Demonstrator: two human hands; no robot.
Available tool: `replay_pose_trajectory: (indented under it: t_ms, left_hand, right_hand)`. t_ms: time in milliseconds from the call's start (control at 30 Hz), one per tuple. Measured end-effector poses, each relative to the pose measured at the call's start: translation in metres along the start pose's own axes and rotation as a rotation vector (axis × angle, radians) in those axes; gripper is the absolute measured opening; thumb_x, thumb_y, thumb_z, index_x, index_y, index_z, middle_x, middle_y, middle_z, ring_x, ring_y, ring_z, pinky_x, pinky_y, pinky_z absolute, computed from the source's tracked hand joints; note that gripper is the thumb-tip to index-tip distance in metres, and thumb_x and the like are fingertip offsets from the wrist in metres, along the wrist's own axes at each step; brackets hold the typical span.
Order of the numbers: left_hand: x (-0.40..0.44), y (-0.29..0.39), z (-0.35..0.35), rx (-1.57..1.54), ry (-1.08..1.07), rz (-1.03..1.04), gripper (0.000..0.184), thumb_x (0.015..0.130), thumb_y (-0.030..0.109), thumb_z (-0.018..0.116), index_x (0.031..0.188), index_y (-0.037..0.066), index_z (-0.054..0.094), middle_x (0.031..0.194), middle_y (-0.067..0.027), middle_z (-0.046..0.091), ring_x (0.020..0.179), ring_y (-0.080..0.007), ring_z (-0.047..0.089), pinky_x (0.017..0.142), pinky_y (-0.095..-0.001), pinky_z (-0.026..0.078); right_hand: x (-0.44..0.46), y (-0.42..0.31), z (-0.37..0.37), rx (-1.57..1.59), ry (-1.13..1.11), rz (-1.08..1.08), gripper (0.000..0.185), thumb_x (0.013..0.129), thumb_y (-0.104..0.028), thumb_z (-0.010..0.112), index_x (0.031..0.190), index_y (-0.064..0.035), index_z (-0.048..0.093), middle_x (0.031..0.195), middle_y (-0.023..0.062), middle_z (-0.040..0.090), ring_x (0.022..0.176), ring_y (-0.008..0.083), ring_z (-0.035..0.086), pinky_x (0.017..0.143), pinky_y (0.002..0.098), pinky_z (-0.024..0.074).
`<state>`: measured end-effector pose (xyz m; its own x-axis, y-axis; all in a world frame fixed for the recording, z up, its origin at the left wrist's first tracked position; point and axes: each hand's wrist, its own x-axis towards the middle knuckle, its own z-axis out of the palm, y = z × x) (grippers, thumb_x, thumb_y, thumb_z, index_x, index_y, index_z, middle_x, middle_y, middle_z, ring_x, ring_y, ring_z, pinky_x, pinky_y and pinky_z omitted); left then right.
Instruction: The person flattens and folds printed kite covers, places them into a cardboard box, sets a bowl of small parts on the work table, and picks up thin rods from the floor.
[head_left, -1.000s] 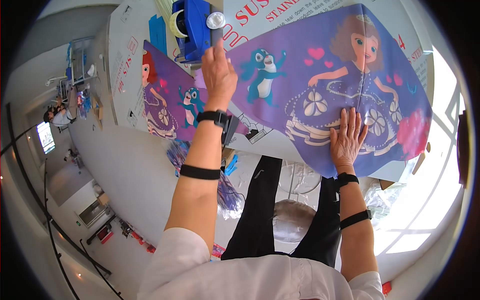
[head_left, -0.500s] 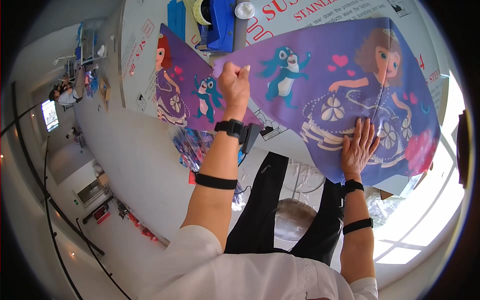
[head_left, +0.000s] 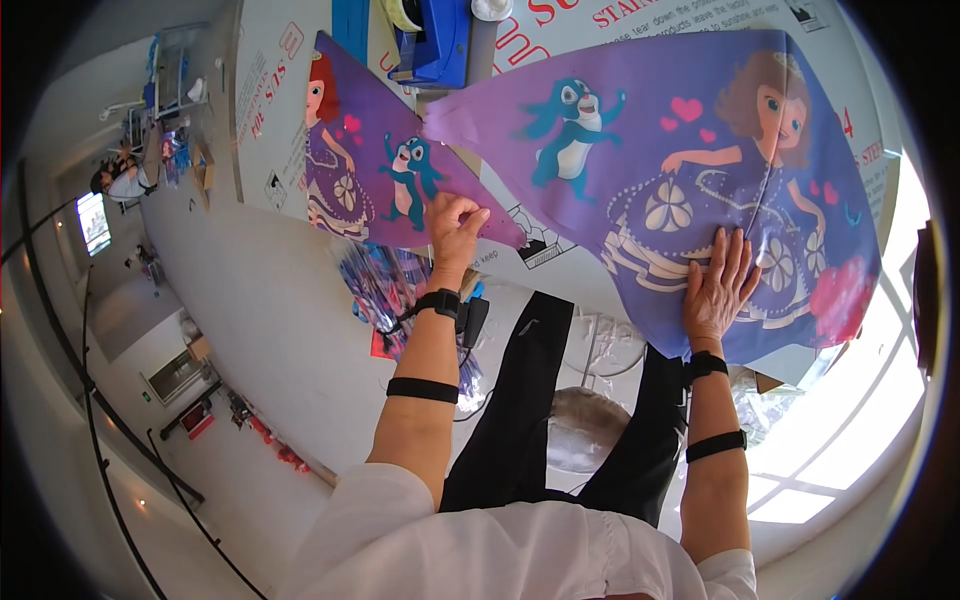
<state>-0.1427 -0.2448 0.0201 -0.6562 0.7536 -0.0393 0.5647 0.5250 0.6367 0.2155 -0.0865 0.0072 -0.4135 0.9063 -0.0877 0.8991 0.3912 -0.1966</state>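
A large purple plastic-looking sheet (head_left: 640,110), printed with a princess, a blue rabbit and hearts, lies over the worktop with a crease down its right part. My right hand (head_left: 718,290) rests flat on its lower part, fingers stretched out. A second purple sheet (head_left: 375,210) with a similar print lies to the left, and the two come close at the large sheet's left tip. Over the second sheet's lower edge is my left hand (head_left: 455,230), fingers curled with thumb against them. Whatever is between these fingers is hidden.
A blue tape dispenser (head_left: 438,45) stands at the back, with a small white round item (head_left: 491,8) beside it. White printed board (head_left: 270,110) covers the worktop. Shiny packaged items (head_left: 385,290) hang below its left edge. A round stool (head_left: 588,425) is between my legs.
My left hand has moved down and slightly left, from the large sheet's left tip to the second sheet's lower edge. My right hand stays flat in place.
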Motion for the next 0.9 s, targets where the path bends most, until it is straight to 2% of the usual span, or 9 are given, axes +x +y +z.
replay_pose_trajectory:
  t_ms: [233, 333, 433, 533, 600, 667, 733, 800, 900]
  left_hand:
    - [-0.004, 0.0, 0.003, 0.117, 0.026, 0.055, 0.023, 0.066, 0.013, 0.08, 0.076, 0.006, 0.06, 0.083, -0.0051, 0.053, 0.084, -0.0239, 0.051, 0.075, -0.036, 0.04]
    - [-0.003, -0.013, 0.002, -0.021, 0.0, 0.033, 0.02, 0.071, 0.011, 0.077, 0.079, 0.006, 0.06, 0.085, -0.0054, 0.053, 0.084, -0.0237, 0.051, 0.076, -0.036, 0.04]
    - [-0.003, -0.015, 0.001, 0.02, 0.032, 0.076, 0.015, 0.078, 0.011, 0.073, 0.084, 0.004, 0.061, 0.086, -0.0043, 0.051, 0.081, -0.018, 0.05, 0.072, -0.0299, 0.041]
    - [-0.003, -0.003, -0.006, -0.06, 0.079, -0.019, 0.011, 0.082, 0.01, 0.07, 0.085, 0.005, 0.061, 0.078, -0.0022, 0.051, 0.075, -0.019, 0.05, 0.069, -0.0314, 0.042]
    - [-0.004, 0.003, -0.02, -0.457, 0.118, -0.438, 0.01, 0.089, 0.012, 0.065, 0.087, 0.003, 0.06, 0.079, 0.0018, 0.053, 0.074, -0.013, 0.05, 0.067, -0.0273, 0.042]
    - [-0.005, -0.005, -0.031, -0.517, 0.178, -0.443, 0.015, 0.094, 0.016, 0.06, 0.088, 0.002, 0.06, 0.079, 0.0035, 0.053, 0.074, -0.0085, 0.049, 0.065, -0.0246, 0.041]
    - [-0.002, -0.017, -0.052, -0.598, 0.587, -0.586, 0.015, 0.095, 0.017, 0.057, 0.091, 0.003, 0.059, 0.078, 0.0022, 0.052, 0.074, -0.0087, 0.048, 0.065, -0.0249, 0.041]
    - [0.004, -0.016, -0.084, -0.447, 0.936, -0.555, 0.019, 0.096, 0.02, 0.055, 0.091, 0.002, 0.057, 0.078, 0.0007, 0.052, 0.072, -0.0084, 0.046, 0.064, -0.0254, 0.04]
    - [0.005, 0.052, -0.125, -0.313, 0.893, -0.433, 0.022, 0.097, 0.021, 0.053, 0.088, 0.001, 0.055, 0.079, 0.0005, 0.051, 0.072, -0.0084, 0.043, 0.063, -0.026, 0.039]
  right_hand:
    - [-0.001, 0.0, -0.001, 0.018, 0.003, 0.006, 0.057, 0.094, -0.039, 0.045, 0.148, -0.0244, 0.032, 0.155, 0.0007, 0.026, 0.145, 0.0216, 0.019, 0.117, 0.0478, 0.0034]
    - [-0.001, 0.002, 0.002, 0.02, 0.029, -0.009, 0.058, 0.094, -0.041, 0.045, 0.148, -0.0251, 0.031, 0.155, 0.0001, 0.026, 0.145, 0.0214, 0.019, 0.117, 0.0475, 0.0033]
    - [-0.001, 0.002, 0.002, 0.011, 0.019, -0.002, 0.058, 0.094, -0.041, 0.045, 0.148, -0.0257, 0.031, 0.155, -0.0002, 0.026, 0.144, 0.0214, 0.02, 0.117, 0.0475, 0.0034]
    - [-0.001, 0.002, 0.002, 0.013, 0.011, 0.006, 0.058, 0.094, -0.041, 0.045, 0.148, -0.0257, 0.031, 0.155, -0.0003, 0.026, 0.144, 0.0214, 0.021, 0.117, 0.0477, 0.0036]
    - [-0.002, 0.002, 0.001, 0.01, 0.017, 0.003, 0.058, 0.094, -0.041, 0.046, 0.148, -0.0257, 0.031, 0.155, -0.0004, 0.026, 0.144, 0.0212, 0.021, 0.117, 0.0476, 0.0036]
    - [-0.001, 0.001, 0.001, 0.009, 0.031, 0.001, 0.058, 0.094, -0.041, 0.046, 0.148, -0.0256, 0.031, 0.155, -0.0005, 0.026, 0.144, 0.0211, 0.021, 0.117, 0.0476, 0.0036]
    - [-0.001, 0.002, 0.002, 0.008, 0.026, 0.0, 0.059, 0.094, -0.041, 0.046, 0.148, -0.0254, 0.031, 0.155, -0.0006, 0.026, 0.144, 0.0212, 0.021, 0.117, 0.0477, 0.0037]
    - [-0.002, 0.003, 0.002, -0.003, 0.02, 0.004, 0.059, 0.094, -0.041, 0.046, 0.148, -0.0251, 0.031, 0.155, -0.0005, 0.026, 0.144, 0.0213, 0.02, 0.117, 0.0478, 0.0036]
    - [-0.002, 0.003, 0.002, -0.008, 0.014, 0.006, 0.059, 0.093, -0.041, 0.046, 0.148, -0.0246, 0.031, 0.155, -0.0004, 0.026, 0.144, 0.0215, 0.02, 0.117, 0.0479, 0.0035]
